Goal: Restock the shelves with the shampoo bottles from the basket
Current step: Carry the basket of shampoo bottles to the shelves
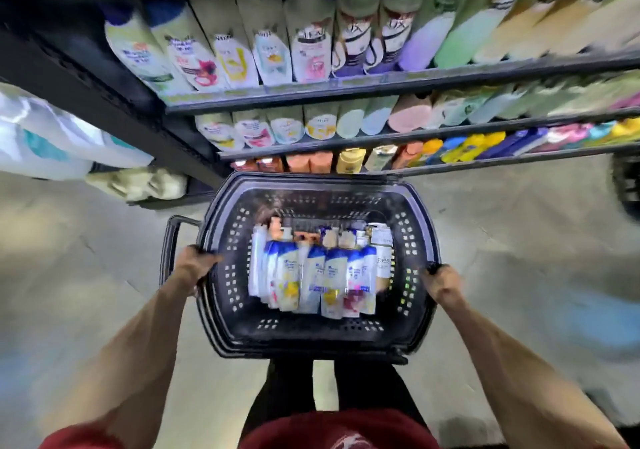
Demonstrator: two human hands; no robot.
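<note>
As left hand (194, 270) and right hand (445, 284) are gripping opposite basket (304, 343) edges, I am holding it level, steadying bottles (313, 275).

The person wears a dark red shirt (332, 426) with short sleeves (78, 441) — a pale print (349, 444) shows on its front. The trousers (287, 389) are black. The left hand (194, 268) and right hand (445, 284) are bare.

A single wide-angle view from the person's head looks steeply down and forward. The basket (311, 330) sits close at centre, the shelves (381, 83) spread from 10 to 2 o'clock, and the floor (86, 240) fills both sides.
</note>
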